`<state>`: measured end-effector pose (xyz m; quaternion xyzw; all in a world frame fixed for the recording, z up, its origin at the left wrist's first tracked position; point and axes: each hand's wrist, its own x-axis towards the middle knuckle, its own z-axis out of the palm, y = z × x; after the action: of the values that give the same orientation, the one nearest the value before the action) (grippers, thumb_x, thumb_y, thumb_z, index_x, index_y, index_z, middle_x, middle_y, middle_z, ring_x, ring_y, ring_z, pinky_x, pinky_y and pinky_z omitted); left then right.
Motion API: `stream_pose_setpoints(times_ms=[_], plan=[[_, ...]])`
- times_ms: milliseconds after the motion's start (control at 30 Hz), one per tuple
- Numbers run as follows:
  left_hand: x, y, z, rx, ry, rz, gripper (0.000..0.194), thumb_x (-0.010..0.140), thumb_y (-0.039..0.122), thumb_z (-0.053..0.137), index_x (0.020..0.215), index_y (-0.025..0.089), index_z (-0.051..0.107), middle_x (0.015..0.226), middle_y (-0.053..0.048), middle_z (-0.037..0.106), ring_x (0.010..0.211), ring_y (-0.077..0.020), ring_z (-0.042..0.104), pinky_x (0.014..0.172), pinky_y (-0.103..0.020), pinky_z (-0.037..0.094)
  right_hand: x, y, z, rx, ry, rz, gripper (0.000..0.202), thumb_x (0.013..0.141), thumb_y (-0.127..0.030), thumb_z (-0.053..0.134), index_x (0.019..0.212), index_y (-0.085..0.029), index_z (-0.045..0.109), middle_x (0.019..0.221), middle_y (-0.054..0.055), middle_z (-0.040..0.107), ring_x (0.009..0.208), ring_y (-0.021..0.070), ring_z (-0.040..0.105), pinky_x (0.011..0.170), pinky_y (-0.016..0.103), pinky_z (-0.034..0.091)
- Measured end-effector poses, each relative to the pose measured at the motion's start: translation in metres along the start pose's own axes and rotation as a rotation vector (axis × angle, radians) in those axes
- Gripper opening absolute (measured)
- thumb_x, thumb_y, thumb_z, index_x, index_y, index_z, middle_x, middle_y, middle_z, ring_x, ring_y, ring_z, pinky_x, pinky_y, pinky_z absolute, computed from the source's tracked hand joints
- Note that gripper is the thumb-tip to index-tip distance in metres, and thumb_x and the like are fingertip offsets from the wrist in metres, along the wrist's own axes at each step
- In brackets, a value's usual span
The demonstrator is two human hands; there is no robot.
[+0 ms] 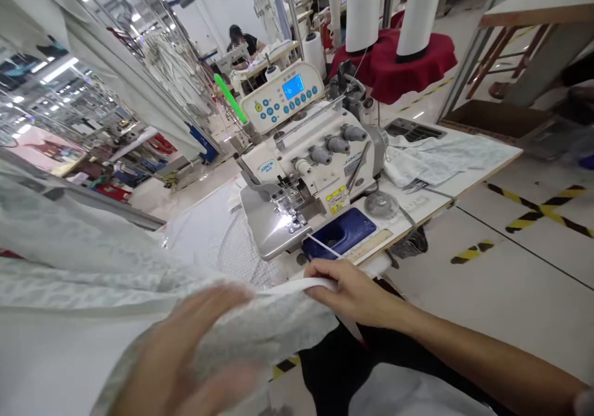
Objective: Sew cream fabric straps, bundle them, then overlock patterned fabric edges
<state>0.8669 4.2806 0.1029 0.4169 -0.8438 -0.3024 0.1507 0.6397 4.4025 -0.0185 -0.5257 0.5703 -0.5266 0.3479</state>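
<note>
A pale patterned fabric hangs across the lower left, in front of the sewing machine. My right hand pinches the fabric's white upper edge between thumb and fingers, just below the blue tray. Blurred by motion, my left hand is over the fabric at the lower left; its fingers look spread, with thumb apart. A thin white strip runs from the lit needle area toward my right hand.
The machine stands on a white table with more pale fabric at its right. Behind are large thread cones on red cloth. A person sits at the back. Hanging cloth fills the upper left.
</note>
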Motion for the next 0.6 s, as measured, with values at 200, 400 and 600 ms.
stream_pose_setpoints(times_ms=[200,400,600], plan=[[0.087,0.036,0.071,0.231,-0.441,0.306,0.035,0.093,0.046,0.046,0.077,0.022,0.065,0.064,0.0,0.06,0.058,-0.0157,0.051,0.057,-0.027,0.037,-0.001,0.002,-0.021,-0.168,0.143,-0.177,0.038,0.085,-0.012,0.051,0.122,-0.021,0.055,0.111,0.007,0.063,0.091,0.0177,0.06,0.075,0.028,0.047],[0.109,0.025,0.076,0.36,-0.237,0.326,0.024,0.09,0.043,0.052,0.09,0.023,0.064,0.081,-0.001,0.068,0.072,-0.0197,0.059,0.067,-0.029,0.039,0.019,0.031,-0.022,0.244,0.332,0.138,0.023,0.092,-0.037,0.051,0.088,-0.016,0.06,0.072,0.0,0.056,0.061,0.0121,0.048,0.053,0.022,0.036],[0.119,0.016,0.071,0.178,-0.275,0.266,0.018,0.086,0.035,0.054,0.088,0.022,0.067,0.081,-0.002,0.067,0.072,-0.0181,0.058,0.066,-0.027,0.042,0.038,0.033,-0.021,0.352,0.368,0.239,0.047,0.09,-0.05,0.048,0.059,-0.02,0.029,0.059,-0.005,0.024,0.054,0.0084,0.023,0.047,0.023,0.019]])
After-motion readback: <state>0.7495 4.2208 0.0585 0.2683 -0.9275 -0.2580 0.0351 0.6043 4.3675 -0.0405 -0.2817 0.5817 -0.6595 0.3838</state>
